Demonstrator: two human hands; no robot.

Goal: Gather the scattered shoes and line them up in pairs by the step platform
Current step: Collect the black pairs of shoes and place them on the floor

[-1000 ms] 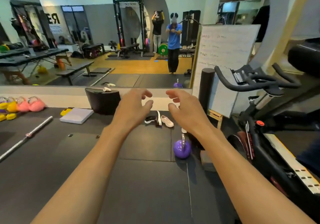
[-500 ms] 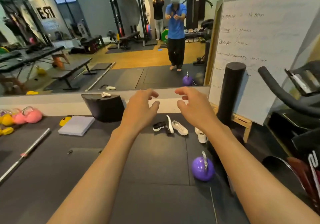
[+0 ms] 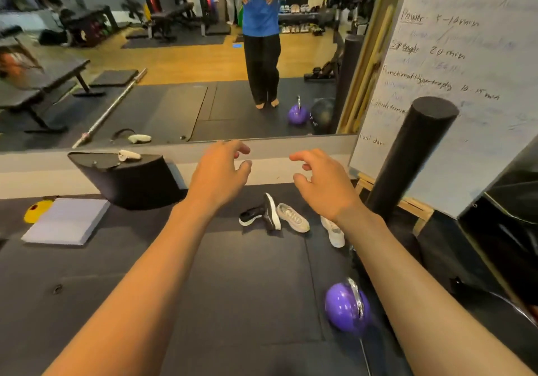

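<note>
- Four shoes on mat (image 3: pixel 233 288), in a loose cluster near mirror (image 3: pixel 163 105) base: black shoe (image 3: pixel 250 217) flat, second black shoe (image 3: pixel 272 211) tipped on its side and touching it, grey shoe (image 3: pixel 292 218) just beside, white shoe (image 3: pixel 334 234) apart to the right, partly behind right wrist.
- No pairing, no row; toes at differing angles. Judged: task at its outset.
- Left hand (image 3: pixel 217 179) and right hand (image 3: pixel 323 186) out ahead above cluster, fingers loosely curled and spread, gripping nothing; no contact with any shoe. Judged: two-handed reach, one hand per shoe.
- Black block (image 3: pixel 125 180) against mirror base, left of shoes, taken as step platform; not certain. Room for the line judged between block and cluster.
- Kettlebell (image 3: pixel 345 307) near right forearm, roller (image 3: pixel 407 160) upright beside white shoe: likely obstacles to right-side reach.
</note>
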